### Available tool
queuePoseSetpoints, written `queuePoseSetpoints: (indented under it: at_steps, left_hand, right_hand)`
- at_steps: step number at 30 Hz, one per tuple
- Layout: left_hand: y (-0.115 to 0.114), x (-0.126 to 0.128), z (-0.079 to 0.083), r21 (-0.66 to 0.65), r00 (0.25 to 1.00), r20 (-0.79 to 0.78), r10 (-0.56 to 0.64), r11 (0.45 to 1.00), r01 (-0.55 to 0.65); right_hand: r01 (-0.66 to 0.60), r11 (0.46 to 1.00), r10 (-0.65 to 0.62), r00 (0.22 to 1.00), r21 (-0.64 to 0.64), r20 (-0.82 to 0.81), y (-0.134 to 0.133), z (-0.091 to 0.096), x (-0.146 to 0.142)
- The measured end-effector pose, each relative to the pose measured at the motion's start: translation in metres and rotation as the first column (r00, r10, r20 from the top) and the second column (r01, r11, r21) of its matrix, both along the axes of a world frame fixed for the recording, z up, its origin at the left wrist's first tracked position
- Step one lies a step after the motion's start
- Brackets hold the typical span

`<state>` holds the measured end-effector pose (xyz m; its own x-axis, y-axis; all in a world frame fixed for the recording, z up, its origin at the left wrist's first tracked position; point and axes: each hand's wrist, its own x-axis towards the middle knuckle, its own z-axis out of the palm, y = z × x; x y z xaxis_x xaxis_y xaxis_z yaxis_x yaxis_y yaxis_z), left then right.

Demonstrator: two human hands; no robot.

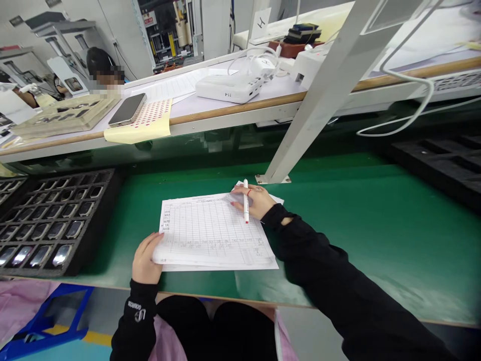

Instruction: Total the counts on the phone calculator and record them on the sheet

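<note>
Far-left tray: black foam tray with rows of rectangular slots (95,220), holding shiny metal-framed pieces, on the smooth green tabletop (361,215).
Phone: dark flat smartphone (128,109) on the upper shelf.
Left cuff: black fabric sleeve (137,311) bearing a white logo and lettering, hard to read.
Left hand: the left hand (147,258) lies at the form's left edge, fingertips on it; thumb hidden, so cannot tell whether it pinches.
Form: white paper printed with a grid (210,228), on the tabletop between both hands; red heading and row labels too small to read.
Shelf box: white plastic box with ports (229,87), marked "114".
Marker: slim white marker, red at its near end (246,208), above the form.
Right hand: the right hand (261,201), fingers curled, gripping the marker.
Card: upright white card (260,23) with a slanted, H-like character.
</note>
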<state>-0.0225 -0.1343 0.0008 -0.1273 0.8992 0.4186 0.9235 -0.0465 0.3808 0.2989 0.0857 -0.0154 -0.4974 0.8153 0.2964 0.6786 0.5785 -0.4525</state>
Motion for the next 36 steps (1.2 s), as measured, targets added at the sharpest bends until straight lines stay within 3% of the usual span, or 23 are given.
queuePoseSetpoints:
  at_steps: [7, 14, 20, 28, 36]
  left_hand:
    - [0.028, -0.024, 0.005, -0.084, 0.979, 0.2, 0.032, 0.996, -0.016]
    - [0.079, -0.039, 0.006, -0.151, 0.982, 0.183, -0.047, 0.986, 0.075]
    - [0.11, -0.041, 0.006, -0.166, 0.975, 0.197, -0.105, 0.976, 0.138]
    - [0.123, -0.046, 0.0, -0.166, 0.954, 0.236, -0.184, 0.96, 0.227]
    - [0.129, -0.052, -0.004, -0.142, 0.943, 0.266, -0.202, 0.959, 0.245]
  right_hand:
    - [0.015, 1.0, -0.015, 0.999, 0.0, 0.03, -0.001, 0.001, -0.002]
    - [0.012, 1.0, -0.012, 1.0, 0.025, 0.0, -0.001, -0.005, -0.002]
    - [0.022, 1.0, -0.022, 1.0, 0.016, -0.014, 0.0, -0.007, -0.003]
    - [0.01, 1.0, -0.01, 1.0, 0.0, 0.013, 0.001, -0.005, 0.0]
    - [0.088, 0.995, -0.091, 0.992, 0.044, 0.084, 0.007, -0.004, 0.011]
